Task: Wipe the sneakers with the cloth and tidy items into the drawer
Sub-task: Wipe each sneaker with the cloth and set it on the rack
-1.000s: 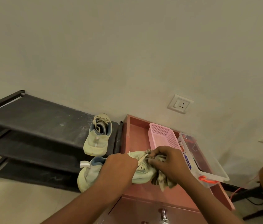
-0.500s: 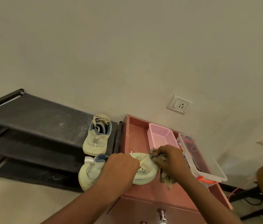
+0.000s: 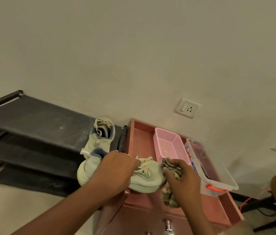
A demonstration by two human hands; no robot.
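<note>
Left hand (image 3: 115,173): your fingers curl over the middle of the sneaker (image 3: 148,182), holding it on the cabinet's (image 3: 140,141) front left corner.
Right hand (image 3: 183,181): your fingers bunch round the cloth (image 3: 168,166), pressed against the sneaker's toe.
Box (image 3: 218,177): clear, on the cabinet's right side; blue label too blurred to read.
Second sneaker (image 3: 100,141): on the rack (image 3: 40,119) left of the cabinet.

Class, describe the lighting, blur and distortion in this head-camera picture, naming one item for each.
Head view: dim, warm light, no hard shadows on the wall; head view: the right hand and cloth look slightly blurred; head view: the wide lens skews the wall socket.
</note>
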